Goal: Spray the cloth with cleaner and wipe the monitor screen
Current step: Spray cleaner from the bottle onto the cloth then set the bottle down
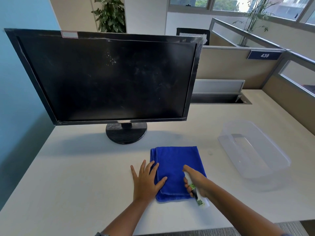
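Observation:
A folded blue cloth (175, 166) lies flat on the white desk, in front of the monitor's round base. My left hand (147, 180) rests palm down with spread fingers on the cloth's left edge. My right hand (196, 183) grips a small white spray bottle (199, 198) with a green label, held over the cloth's right side, index finger on top of the nozzle. The black monitor (109, 77) stands at the back left; its dark screen shows dust, smears and small white specks.
A clear plastic bin (265, 169) sits on the desk (76, 176) to the right of the cloth. A cable tray (219, 98) is sunk into the desk behind the monitor. Partition walls bound the right and back sides; a blue wall stands at the left.

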Demonstrator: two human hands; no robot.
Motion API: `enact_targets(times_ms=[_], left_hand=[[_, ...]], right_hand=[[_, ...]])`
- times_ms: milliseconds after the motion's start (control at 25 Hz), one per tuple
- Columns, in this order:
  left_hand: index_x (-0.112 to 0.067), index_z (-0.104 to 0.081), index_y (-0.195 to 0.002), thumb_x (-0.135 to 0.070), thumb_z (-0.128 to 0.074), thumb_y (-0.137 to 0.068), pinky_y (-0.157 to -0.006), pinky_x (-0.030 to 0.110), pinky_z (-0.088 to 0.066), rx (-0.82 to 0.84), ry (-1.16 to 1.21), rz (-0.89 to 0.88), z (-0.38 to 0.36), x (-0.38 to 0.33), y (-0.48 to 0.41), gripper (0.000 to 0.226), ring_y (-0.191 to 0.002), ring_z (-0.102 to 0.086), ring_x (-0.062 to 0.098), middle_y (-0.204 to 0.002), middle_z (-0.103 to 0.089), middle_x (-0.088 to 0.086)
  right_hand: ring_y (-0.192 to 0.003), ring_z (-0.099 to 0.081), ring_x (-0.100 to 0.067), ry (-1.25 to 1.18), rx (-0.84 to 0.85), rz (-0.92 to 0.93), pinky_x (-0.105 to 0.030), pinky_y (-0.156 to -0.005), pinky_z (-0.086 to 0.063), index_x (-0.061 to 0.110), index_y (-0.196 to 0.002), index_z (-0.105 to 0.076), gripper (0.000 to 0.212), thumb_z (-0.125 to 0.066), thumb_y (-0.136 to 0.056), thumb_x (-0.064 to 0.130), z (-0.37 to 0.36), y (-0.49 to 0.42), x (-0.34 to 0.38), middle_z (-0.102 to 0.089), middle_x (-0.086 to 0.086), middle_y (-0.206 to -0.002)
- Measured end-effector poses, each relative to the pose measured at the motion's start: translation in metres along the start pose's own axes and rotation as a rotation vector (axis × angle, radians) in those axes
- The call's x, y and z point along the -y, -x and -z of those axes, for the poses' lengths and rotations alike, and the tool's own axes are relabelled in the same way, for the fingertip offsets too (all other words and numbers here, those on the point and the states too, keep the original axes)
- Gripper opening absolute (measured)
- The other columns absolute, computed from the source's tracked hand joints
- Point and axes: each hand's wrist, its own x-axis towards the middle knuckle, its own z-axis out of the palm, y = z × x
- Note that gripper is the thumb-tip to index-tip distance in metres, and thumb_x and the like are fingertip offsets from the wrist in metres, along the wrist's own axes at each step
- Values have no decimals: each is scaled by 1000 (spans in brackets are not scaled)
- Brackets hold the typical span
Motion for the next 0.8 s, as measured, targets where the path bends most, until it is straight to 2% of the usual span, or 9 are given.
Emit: enact_targets(times_ms=[240, 360, 800], left_hand=[[-21, -63, -124, -71, -20, -91, -104, 61, -9, 7, 6, -4, -1, 0, 0, 74, -121, -53, 32, -127, -61, 3], [-21, -62, -124, -71, -20, -91, -104, 61, -9, 0, 8, -5, -1, 0, -1, 74, -120, -54, 32, -127, -61, 3], [-22, -61, -125, -71, -20, -91, -104, 61, -9, 6, -2, -8, -1, 0, 0, 72, -120, -53, 31, -128, -60, 3]], right_hand=[[-39, -42, -16, -68, -32, -1, -21, -43, -38, 11, -55, -48, 47, -52, -83, 49, 21, 2, 5, -50, -5, -50], [-39, -40, -15, -67, -79, 34, -21, -45, -35, 12, -54, -46, 47, -47, -85, 46, 28, -2, 9, -48, -5, -49], [-36, -39, -15, -87, -84, 89, -20, -42, -34, 13, -53, -45, 47, -46, -85, 48, 2, -7, 45, -47, -3, -47]])
